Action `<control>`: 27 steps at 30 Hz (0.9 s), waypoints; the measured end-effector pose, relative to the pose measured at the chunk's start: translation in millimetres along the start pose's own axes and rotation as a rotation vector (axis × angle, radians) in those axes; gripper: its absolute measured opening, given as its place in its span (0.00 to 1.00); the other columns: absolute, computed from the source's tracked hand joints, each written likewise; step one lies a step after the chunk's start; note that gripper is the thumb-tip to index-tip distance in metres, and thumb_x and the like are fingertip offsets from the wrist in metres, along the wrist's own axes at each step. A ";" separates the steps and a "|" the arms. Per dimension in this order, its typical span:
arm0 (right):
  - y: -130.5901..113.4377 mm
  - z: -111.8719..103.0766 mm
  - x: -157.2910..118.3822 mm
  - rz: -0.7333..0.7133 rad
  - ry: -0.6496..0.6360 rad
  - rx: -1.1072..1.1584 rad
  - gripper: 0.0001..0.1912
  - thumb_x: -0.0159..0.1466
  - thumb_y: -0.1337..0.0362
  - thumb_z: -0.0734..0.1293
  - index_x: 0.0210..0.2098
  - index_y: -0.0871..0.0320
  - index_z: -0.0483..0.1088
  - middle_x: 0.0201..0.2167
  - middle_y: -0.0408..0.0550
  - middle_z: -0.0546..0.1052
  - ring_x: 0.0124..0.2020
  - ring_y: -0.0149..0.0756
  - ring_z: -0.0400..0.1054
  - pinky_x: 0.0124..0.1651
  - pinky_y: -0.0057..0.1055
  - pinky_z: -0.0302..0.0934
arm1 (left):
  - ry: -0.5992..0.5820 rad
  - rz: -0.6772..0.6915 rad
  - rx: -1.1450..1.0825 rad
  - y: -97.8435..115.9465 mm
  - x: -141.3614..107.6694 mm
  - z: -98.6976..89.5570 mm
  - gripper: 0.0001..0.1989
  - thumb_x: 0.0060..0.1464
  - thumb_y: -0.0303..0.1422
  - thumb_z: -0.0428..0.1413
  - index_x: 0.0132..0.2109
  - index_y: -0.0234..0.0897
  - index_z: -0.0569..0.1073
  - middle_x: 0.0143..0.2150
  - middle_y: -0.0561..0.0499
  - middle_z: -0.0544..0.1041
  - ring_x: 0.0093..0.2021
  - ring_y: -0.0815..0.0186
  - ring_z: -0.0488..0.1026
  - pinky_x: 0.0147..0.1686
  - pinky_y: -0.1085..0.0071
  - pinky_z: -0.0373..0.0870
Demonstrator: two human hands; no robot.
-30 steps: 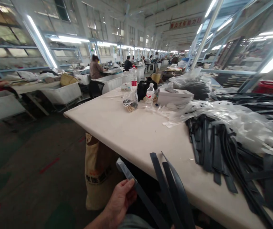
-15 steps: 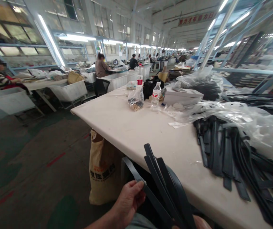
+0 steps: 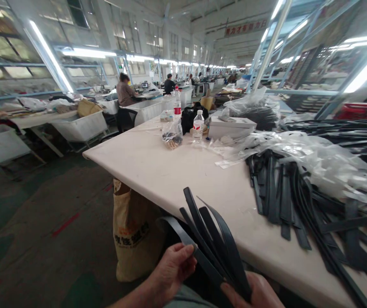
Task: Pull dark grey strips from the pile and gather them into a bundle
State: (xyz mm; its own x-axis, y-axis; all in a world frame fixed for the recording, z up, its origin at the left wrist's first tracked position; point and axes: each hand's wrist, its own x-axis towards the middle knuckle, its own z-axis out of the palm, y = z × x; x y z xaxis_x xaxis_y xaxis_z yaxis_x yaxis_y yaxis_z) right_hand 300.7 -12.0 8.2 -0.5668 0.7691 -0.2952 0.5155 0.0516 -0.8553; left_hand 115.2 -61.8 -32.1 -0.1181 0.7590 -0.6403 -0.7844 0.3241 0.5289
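- Left hand (image 3: 173, 269), at 7 o'clock, pinches one black strap (image 3: 183, 237).
- Right hand (image 3: 254, 293), newly in view, clasps the fanned straps (image 3: 215, 239) at the desk (image 3: 170, 171) edge; they have risen.

Black straps (image 3: 212, 239), cream table (image 3: 170, 171)

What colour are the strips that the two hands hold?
The strips are black or very dark grey, seen best in the head view.
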 end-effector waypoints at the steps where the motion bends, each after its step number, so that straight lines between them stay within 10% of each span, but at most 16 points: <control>1: -2.2 0.9 1.2 0.006 0.023 0.016 0.13 0.59 0.57 0.65 0.22 0.56 0.66 0.16 0.38 0.66 0.20 0.30 0.59 0.21 0.25 0.51 | -0.046 -0.038 0.026 -5.2 -0.5 3.4 0.14 0.37 0.33 0.72 0.31 0.32 0.78 0.24 0.54 0.77 0.24 0.74 0.72 0.26 0.79 0.71; 10: 3.1 -15.6 -17.1 0.144 0.016 0.161 0.14 0.60 0.56 0.64 0.23 0.58 0.65 0.18 0.37 0.67 0.22 0.28 0.59 0.24 0.24 0.52 | 0.005 0.039 0.068 14.0 13.4 12.5 0.11 0.41 0.31 0.70 0.32 0.33 0.78 0.26 0.55 0.79 0.24 0.75 0.74 0.26 0.80 0.73; 27: 16.0 -7.6 -22.3 0.102 0.119 0.242 0.17 0.63 0.52 0.64 0.26 0.58 0.67 0.19 0.40 0.70 0.21 0.30 0.64 0.24 0.26 0.57 | -0.147 -0.125 0.186 -14.7 3.2 25.6 0.13 0.40 0.33 0.71 0.32 0.31 0.78 0.25 0.55 0.78 0.23 0.76 0.73 0.26 0.80 0.73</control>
State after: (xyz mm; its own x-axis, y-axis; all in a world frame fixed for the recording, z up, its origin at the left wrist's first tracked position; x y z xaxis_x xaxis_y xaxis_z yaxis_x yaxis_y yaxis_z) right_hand 326.5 -23.4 4.3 -0.4327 0.8328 -0.3453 0.3899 -0.1724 -0.9046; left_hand 141.9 -49.7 -27.7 0.0735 0.7760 -0.6264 -0.6600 0.5088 0.5528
